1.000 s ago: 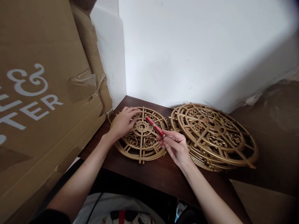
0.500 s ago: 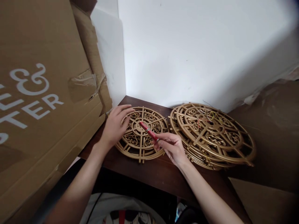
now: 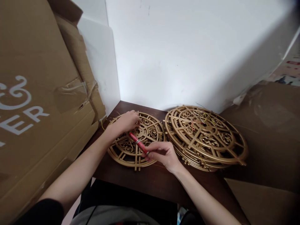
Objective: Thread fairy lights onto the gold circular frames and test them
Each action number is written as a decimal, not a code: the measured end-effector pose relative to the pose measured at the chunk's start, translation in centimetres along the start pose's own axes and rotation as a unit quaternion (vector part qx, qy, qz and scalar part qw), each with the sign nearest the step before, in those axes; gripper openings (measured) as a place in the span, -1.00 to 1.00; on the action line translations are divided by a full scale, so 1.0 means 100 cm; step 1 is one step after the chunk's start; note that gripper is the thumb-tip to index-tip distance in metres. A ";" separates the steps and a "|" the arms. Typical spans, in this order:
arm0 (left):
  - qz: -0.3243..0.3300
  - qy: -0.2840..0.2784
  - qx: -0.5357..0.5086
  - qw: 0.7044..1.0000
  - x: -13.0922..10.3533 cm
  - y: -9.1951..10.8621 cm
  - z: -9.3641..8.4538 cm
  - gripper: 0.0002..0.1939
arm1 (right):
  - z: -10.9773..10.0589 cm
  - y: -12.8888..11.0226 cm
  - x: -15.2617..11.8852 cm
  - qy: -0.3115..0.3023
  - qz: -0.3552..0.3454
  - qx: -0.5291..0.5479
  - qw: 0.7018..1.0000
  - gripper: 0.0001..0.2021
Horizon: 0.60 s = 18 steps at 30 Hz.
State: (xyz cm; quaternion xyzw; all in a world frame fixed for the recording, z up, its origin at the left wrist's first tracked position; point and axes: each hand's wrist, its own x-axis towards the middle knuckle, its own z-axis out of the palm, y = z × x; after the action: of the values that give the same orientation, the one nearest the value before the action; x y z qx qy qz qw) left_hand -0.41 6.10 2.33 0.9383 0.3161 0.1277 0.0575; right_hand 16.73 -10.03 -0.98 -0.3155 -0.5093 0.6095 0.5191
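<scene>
The right hand [image 3: 164, 155] grips a slim red pen-like stick [image 3: 138, 143]. The left hand [image 3: 130, 120], loosely curled, is over a round gold openwork panel [image 3: 137, 162]; its hold is unclear.

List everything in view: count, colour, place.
Pen-like tool: 1, red, in the right hand
Round openwork frame: at least 1, gold, on the table, left
Frame stack: several, exact count hidden, gold, right
Loose wires: several, yellow visible, on the stack
Table: 1, dark brown, under the frames
Lettered carton: 1, brown, far left
Cardboard: brown, far right, count unclear
Wall: white, behind
Left hand: 1, at the left frame
Right hand: 1, fingers on the tool
</scene>
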 end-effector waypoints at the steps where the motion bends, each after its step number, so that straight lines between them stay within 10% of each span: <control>1: -0.004 0.003 -0.004 1.000 -0.002 -0.001 -0.003 -0.84 | 0.000 0.000 0.000 0.000 0.002 -0.002 1.000 -0.84; 12: -0.071 -0.050 0.000 0.996 -0.028 -0.015 -0.035 -0.88 | -0.003 0.003 0.002 0.004 -0.007 -0.003 1.000 -0.82; 18: -0.077 0.009 -0.003 0.997 -0.030 0.004 -0.035 -0.79 | -0.002 0.004 0.003 0.006 -0.010 -0.015 1.000 -0.83</control>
State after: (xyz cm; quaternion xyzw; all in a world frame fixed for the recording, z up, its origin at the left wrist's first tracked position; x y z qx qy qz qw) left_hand -3.41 4.07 5.16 0.9098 0.3877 0.1324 0.0672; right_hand 16.74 -9.70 -1.36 -0.3216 -0.5183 0.5950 0.5233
